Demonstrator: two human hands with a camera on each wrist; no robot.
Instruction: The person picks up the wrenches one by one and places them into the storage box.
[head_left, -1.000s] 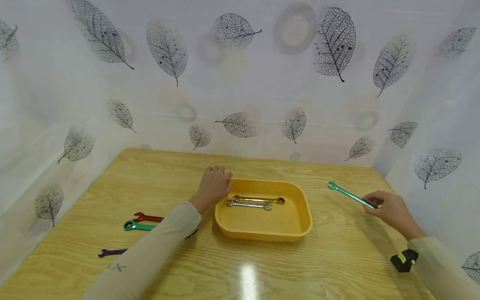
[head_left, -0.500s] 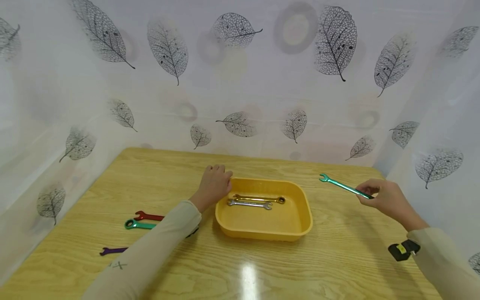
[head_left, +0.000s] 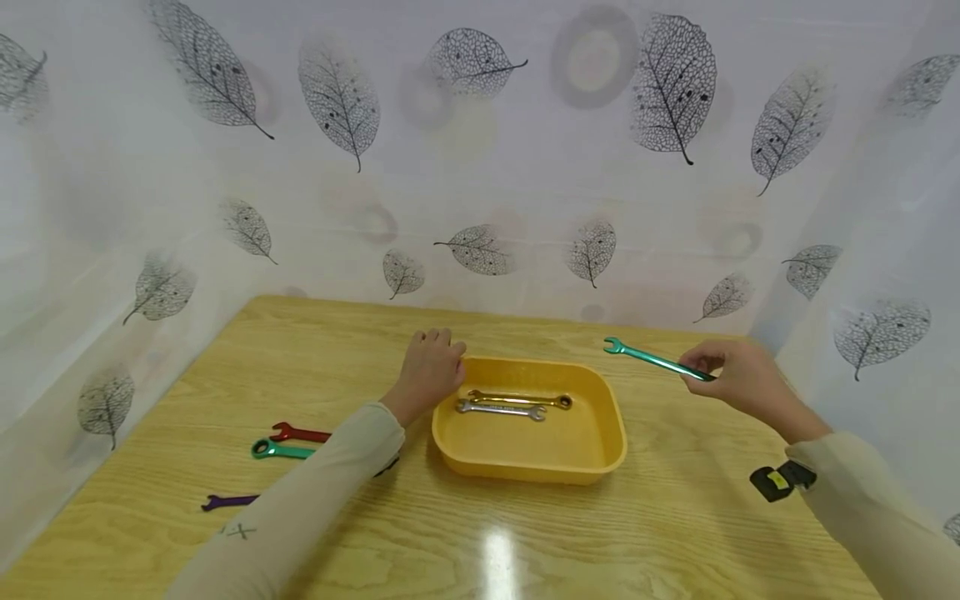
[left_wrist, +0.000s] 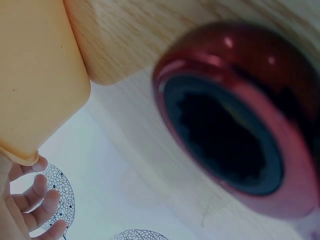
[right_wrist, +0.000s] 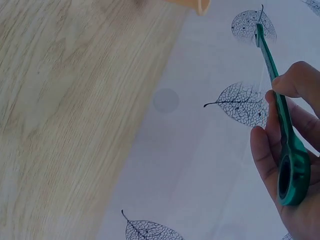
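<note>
Probably stiff, slick and lightish, green wrench (head_left: 652, 359) hangs at two o'clock from tray (head_left: 525, 472), pinched ring-side by right hand (head_left: 738, 379), mid-shaft likely better balanced; left hand (head_left: 431, 371) pinches tray rim at ten o'clock.

That left sleeve (head_left: 292, 508) blocks one end each of the red wrench (head_left: 300, 433), green ratchet wrench (head_left: 282, 451) and purple wrench (head_left: 229, 502). The dark scrap (head_left: 387, 467) past its cuff I can't name. Lettering on the silver open-end wrench (head_left: 501, 409) is too tiny to read. From the head view, the right hand (head_left: 738, 375) covers the ring end of the held green wrench (head_left: 652, 360); in the left wrist view, a blurred red ratchet ring (left_wrist: 240, 55) runs off the edge.
</note>
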